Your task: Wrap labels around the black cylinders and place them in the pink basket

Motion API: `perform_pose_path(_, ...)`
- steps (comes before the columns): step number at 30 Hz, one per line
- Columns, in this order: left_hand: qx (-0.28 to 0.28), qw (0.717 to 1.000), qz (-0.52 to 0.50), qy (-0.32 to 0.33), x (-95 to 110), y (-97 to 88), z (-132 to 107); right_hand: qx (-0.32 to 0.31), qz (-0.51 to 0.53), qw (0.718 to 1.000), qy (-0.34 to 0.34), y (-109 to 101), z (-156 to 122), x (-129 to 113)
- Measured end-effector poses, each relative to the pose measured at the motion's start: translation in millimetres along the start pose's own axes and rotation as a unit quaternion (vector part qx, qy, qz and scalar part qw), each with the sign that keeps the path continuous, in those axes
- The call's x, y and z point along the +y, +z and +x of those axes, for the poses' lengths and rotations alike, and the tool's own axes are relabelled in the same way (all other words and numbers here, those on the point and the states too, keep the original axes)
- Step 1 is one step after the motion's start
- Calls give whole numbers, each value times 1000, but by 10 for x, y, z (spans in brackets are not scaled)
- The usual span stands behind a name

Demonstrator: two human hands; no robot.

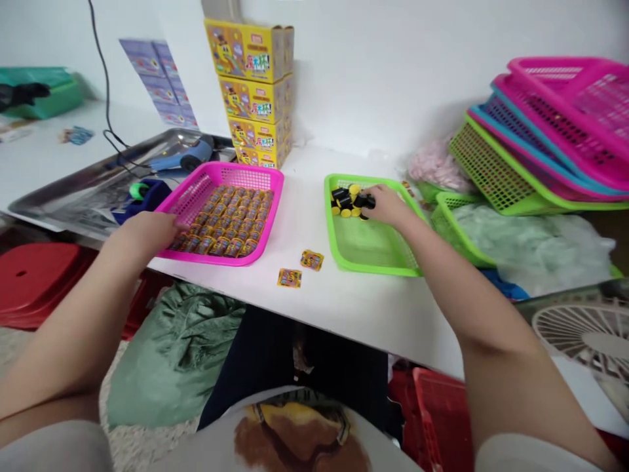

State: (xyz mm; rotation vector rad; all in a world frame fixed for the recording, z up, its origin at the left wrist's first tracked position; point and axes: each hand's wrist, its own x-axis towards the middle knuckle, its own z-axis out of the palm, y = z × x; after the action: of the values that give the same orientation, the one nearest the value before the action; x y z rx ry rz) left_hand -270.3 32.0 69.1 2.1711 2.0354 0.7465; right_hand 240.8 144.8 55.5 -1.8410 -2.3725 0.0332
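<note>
Meanwhile, the right hand (389, 204) pinches caps (346, 200) in the green basket (376, 269); the left hand (147, 229) touches the pink basket (276, 196), its grip unclear.

Two hands (147, 231), two loose stickers (289, 278), four stacked yellow boxes (251, 98)

Perforated plastic pink basket (196, 190) and green basket (368, 246), shiny metal tray (63, 193), glossy cardboard boxes (250, 59).

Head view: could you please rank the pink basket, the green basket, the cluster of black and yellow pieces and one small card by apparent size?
1-2. pink basket and green basket: look alike, so not ranked.
3. cluster of black and yellow pieces.
4. small card, smallest, though nearer the camera.
</note>
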Motion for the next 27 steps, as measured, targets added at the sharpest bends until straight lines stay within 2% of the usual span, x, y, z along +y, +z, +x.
perform_pose_path(1, 3, 998, 55, -17, 219, -38, -98, -17, -9, 1000, -1, 10, 114, 19)
perform_pose_path(3, 67, 989, 117, -55, 739, -72, -369, -62, -24, 998, -3, 64, 288, 49)
perform_pose_path(5, 53, 995, 80, -3, 1261, 12, -656, -97, -43, 994, 7, 151, 393, 77)
perform_pose_path(6, 10, 998, 53, 36, 1486, 108, -771, -105, -54, 993, 17, 197, 423, 90)
perform_pose_path(8, -120, 986, 28, 116, 1822, 386, -890, -110, -73, 991, 34, 277, 451, 112)
perform_pose_path(9, -179, 975, 28, 128, 1931, 549, -885, -110, -81, 990, 39, 304, 454, 119)
perform_pose_path(10, -213, 969, 31, 122, 2006, 713, -841, -111, -87, 989, 42, 321, 451, 123)
perform_pose_path(13, -255, 964, 37, 70, 2093, 1124, -570, -119, -96, 987, 46, 304, 407, 117)
perform_pose_path(16, -260, 965, 38, 23, 2079, 1348, -329, -120, -86, 988, 37, 216, 282, 92)
perform_pose_path(20, -275, 961, 16, 13, 2009, 1430, -247, -73, -40, 997, 1, 83, -69, 39)
perform_pose_path(23, -269, 963, -6, 19, 1958, 1412, -251, 5, 91, 996, -3, 47, -439, -17)
perform_pose_path(27, -245, 969, -8, 21, 1922, 1380, -243, 112, 285, 952, 5, 123, -917, -80)
